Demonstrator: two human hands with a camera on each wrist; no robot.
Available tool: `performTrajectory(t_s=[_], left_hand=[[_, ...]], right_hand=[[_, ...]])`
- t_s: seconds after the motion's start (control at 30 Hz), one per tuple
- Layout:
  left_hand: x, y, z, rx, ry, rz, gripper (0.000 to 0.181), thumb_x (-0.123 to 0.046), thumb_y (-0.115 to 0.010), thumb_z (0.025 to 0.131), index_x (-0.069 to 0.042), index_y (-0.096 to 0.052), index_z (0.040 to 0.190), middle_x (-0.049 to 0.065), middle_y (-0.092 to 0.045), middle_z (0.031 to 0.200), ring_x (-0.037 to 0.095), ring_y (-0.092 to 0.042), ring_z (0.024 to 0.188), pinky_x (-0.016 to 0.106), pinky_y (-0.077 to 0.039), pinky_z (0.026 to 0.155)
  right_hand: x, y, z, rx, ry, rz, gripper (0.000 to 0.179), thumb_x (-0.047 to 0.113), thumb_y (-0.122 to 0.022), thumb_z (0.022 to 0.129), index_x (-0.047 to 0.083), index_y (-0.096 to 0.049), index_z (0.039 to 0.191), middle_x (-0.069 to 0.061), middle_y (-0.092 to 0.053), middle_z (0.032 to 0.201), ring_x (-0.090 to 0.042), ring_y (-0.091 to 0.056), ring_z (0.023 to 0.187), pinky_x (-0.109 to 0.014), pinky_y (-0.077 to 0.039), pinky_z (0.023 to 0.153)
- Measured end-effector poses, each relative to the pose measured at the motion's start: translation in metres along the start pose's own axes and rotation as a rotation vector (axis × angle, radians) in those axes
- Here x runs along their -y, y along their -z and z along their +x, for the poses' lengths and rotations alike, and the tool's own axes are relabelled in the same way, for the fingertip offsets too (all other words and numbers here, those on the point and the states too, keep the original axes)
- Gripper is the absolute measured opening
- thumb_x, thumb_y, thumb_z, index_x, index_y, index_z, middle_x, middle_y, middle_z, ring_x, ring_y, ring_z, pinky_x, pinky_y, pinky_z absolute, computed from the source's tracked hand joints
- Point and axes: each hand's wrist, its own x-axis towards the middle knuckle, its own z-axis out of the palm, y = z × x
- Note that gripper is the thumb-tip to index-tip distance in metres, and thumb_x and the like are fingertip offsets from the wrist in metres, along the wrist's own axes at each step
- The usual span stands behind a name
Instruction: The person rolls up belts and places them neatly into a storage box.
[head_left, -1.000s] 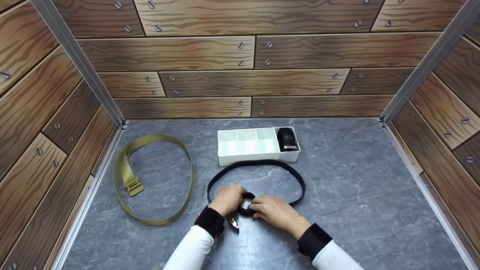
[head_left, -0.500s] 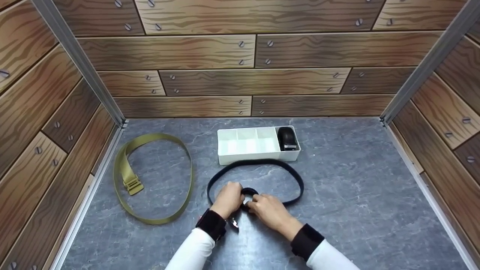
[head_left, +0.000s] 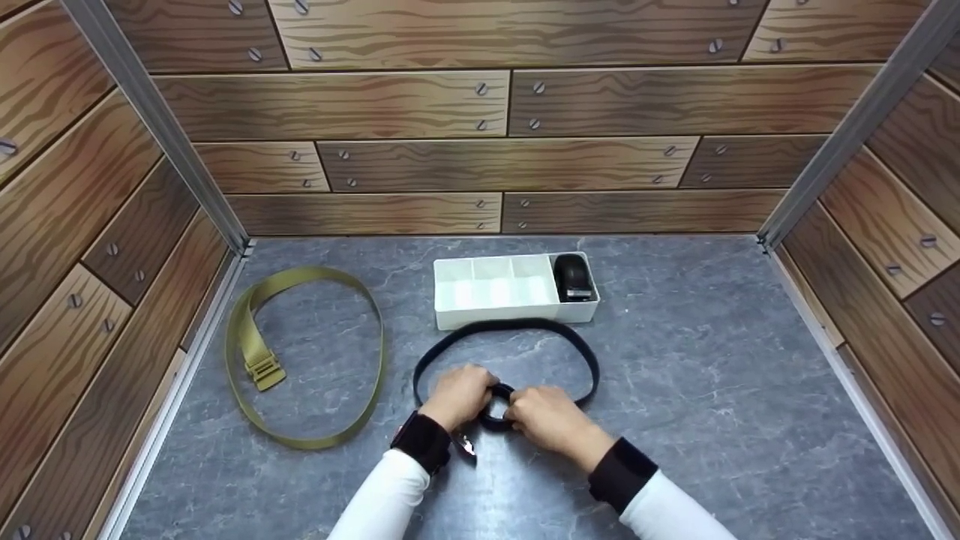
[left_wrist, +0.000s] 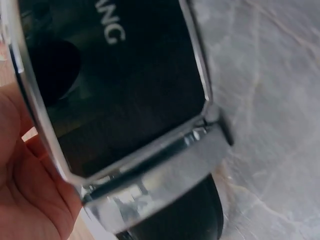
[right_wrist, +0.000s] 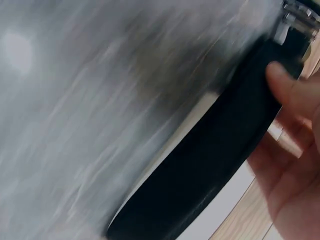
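A black belt lies in a wide loop at the middle of the floor, with a small coil of it between my hands. My left hand grips the coil's left side, and the belt's shiny buckle sticks out below that hand. The left wrist view shows this buckle plate close up, silver-edged with lettering, beside the palm. On the coil's right side, my right hand grips the strap with curled fingers. In the right wrist view, its thumb presses on the dark strap, near a metal fitting.
Behind the belt loop stands a white divided box, with a black rounded thing in its right compartment. An olive webbing belt lies looped at the left. Wood-patterned walls enclose the grey floor at back and sides.
My right hand has shifted along the coil and its fingers are now curled tighter on the strap. The big loop's right side has drawn in to the left. The left hand stays nearly in place.
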Motion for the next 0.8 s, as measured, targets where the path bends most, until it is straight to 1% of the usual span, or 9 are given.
performTrajectory(t_s=[0.07,0.13,0.27,0.33,0.43,0.53,0.6,0.7,0.8], left_hand=[[-0.002,-0.001,0.001,-0.015,-0.008,-0.007,0.010,-0.007,-0.067,0.081,-0.015,-0.072,0.078,0.001,-0.069,0.079,0.023,-0.064,0.069,0.037,-0.050,0.057],[-0.003,0.000,0.002,-0.033,0.006,-0.021,0.009,-0.008,-0.067,0.082,-0.013,-0.068,0.074,0.003,-0.068,0.076,0.024,-0.064,0.066,0.038,-0.050,0.056],[-0.007,0.001,0.001,-0.066,0.078,-0.053,0.019,-0.012,-0.073,0.078,-0.010,-0.059,0.065,0.007,-0.064,0.069,0.026,-0.062,0.061,0.040,-0.050,0.055],[-0.009,0.000,0.001,-0.082,0.101,-0.059,0.020,-0.010,-0.075,0.075,-0.009,-0.059,0.063,0.008,-0.064,0.069,0.027,-0.063,0.063,0.041,-0.051,0.057],[-0.013,-0.001,0.003,-0.102,0.115,-0.048,0.017,-0.006,-0.074,0.073,-0.007,-0.061,0.063,0.011,-0.066,0.071,0.029,-0.065,0.065,0.041,-0.052,0.058],[-0.015,-0.003,0.004,-0.107,0.114,-0.006,0.012,-0.004,-0.073,0.072,-0.006,-0.063,0.065,0.012,-0.067,0.073,0.030,-0.065,0.066,0.041,-0.052,0.058],[-0.016,-0.003,0.004,-0.110,0.098,0.020,0.010,-0.003,-0.071,0.073,-0.006,-0.064,0.067,0.012,-0.067,0.073,0.031,-0.065,0.066,0.041,-0.052,0.058],[-0.016,-0.005,0.003,-0.116,0.067,0.053,0.008,-0.002,-0.068,0.074,-0.007,-0.065,0.068,0.011,-0.067,0.073,0.031,-0.065,0.066,0.041,-0.051,0.057],[-0.017,-0.007,0.002,-0.129,0.037,0.079,0.008,-0.002,-0.066,0.075,-0.007,-0.066,0.068,0.010,-0.067,0.072,0.031,-0.064,0.064,0.041,-0.051,0.057]], right_hand=[[0.004,-0.001,0.001,-0.017,-0.040,-0.053,0.009,0.014,-0.080,0.074,0.019,-0.072,0.073,0.005,-0.059,0.069,-0.019,-0.058,0.055,-0.035,-0.046,0.048],[0.008,-0.001,0.002,-0.020,-0.079,-0.076,0.010,0.016,-0.081,0.073,0.019,-0.072,0.071,0.005,-0.060,0.067,-0.021,-0.058,0.054,-0.037,-0.045,0.047],[0.012,-0.003,0.001,-0.033,-0.127,-0.088,0.010,0.018,-0.081,0.075,0.018,-0.072,0.071,0.002,-0.060,0.065,-0.022,-0.057,0.052,-0.037,-0.044,0.046],[0.012,-0.004,0.000,-0.049,-0.138,-0.087,0.011,0.018,-0.081,0.076,0.018,-0.071,0.071,0.002,-0.060,0.065,-0.023,-0.057,0.052,-0.038,-0.043,0.044],[0.013,-0.005,0.000,-0.056,-0.126,-0.069,0.010,0.018,-0.081,0.076,0.017,-0.072,0.073,0.002,-0.061,0.067,-0.023,-0.059,0.053,-0.037,-0.043,0.044],[0.012,-0.004,-0.002,-0.030,-0.091,-0.027,0.008,0.017,-0.080,0.077,0.015,-0.072,0.078,0.002,-0.063,0.074,-0.022,-0.062,0.059,-0.036,-0.047,0.048],[0.010,-0.001,-0.004,-0.004,-0.064,0.006,0.009,0.015,-0.080,0.077,0.014,-0.072,0.082,0.002,-0.064,0.080,-0.020,-0.063,0.064,-0.034,-0.049,0.052],[0.006,0.003,-0.007,0.022,-0.040,0.041,0.009,0.014,-0.080,0.077,0.014,-0.073,0.082,0.002,-0.062,0.087,-0.018,-0.062,0.068,-0.033,-0.050,0.058],[0.002,0.004,-0.008,0.032,-0.024,0.041,0.007,0.015,-0.080,0.077,0.014,-0.073,0.078,0.002,-0.061,0.086,-0.017,-0.060,0.068,-0.032,-0.050,0.060]])
